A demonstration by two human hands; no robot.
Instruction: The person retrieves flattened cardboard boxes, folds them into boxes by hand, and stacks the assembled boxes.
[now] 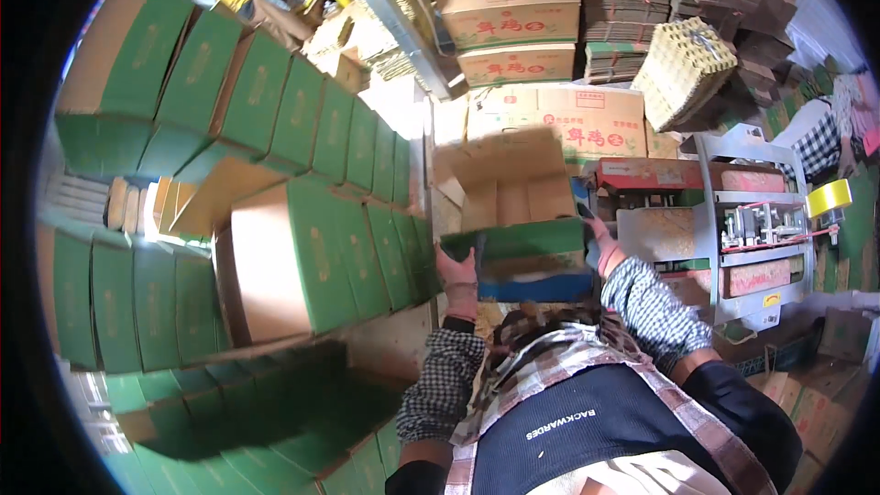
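Between my two hands is a cardboard box (533, 240), its near side green and its inside bare brown. Its top is open, with a brown flap standing up at the far side. My left hand (457, 277), in a pinkish glove with dark fingertips, is closed at the box's left near corner. At the right end, my right hand (599, 240), gloved the same way, grips the box's edge. Some fingers of both hands are hidden by the box. Under the box's near side shows a blue surface (536, 289).
Rows of green boxes (330, 247) are stacked at my left. On the right stands a metal-framed taping machine (761, 229) with a yellow tape roll (829, 199). Beyond are printed cartons (513, 18), egg trays (683, 73) and flattened cardboard (628, 0). Another person's checked sleeve (811, 142) shows far right.
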